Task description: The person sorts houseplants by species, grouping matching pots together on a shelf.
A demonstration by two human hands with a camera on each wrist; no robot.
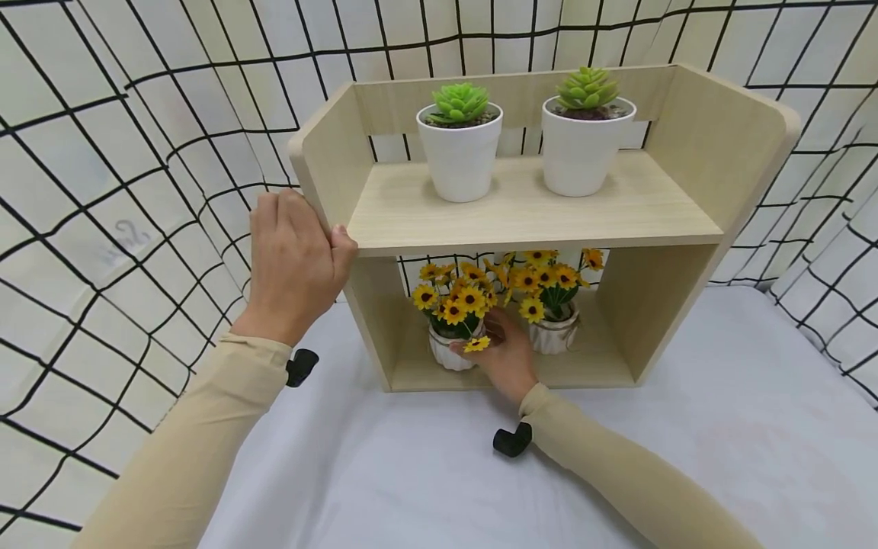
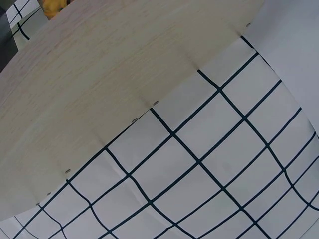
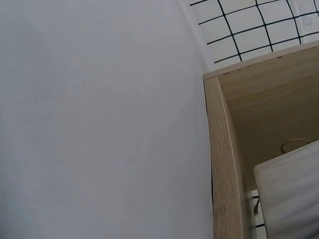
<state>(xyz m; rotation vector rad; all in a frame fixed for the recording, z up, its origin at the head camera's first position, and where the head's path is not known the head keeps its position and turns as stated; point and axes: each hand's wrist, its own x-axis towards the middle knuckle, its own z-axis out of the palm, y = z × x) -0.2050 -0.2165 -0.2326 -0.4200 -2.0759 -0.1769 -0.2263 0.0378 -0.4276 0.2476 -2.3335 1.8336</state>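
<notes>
A two-level light wooden shelf (image 1: 425, 229) stands on a white surface. My left hand (image 1: 293, 263) grips the front edge of its left side panel, thumb toward the inside; the panel's outer face (image 2: 114, 84) fills much of the left wrist view. In the lower compartment, my right hand (image 1: 506, 354) holds the left pot of yellow flowers (image 1: 442, 351) by its right side, fingers partly hidden behind the blooms. A white pot (image 3: 291, 194) shows at the right wrist view's edge. Beside that hand, to the right, stands a second pot of yellow flowers (image 1: 554, 335).
On the upper level stand two white pots with green succulents, the left one (image 1: 459, 164) and the right one (image 1: 579, 156). Black wire grid (image 1: 171, 160) surrounds the shelf at the back and sides. The white cloth surface (image 1: 411, 473) extends in front.
</notes>
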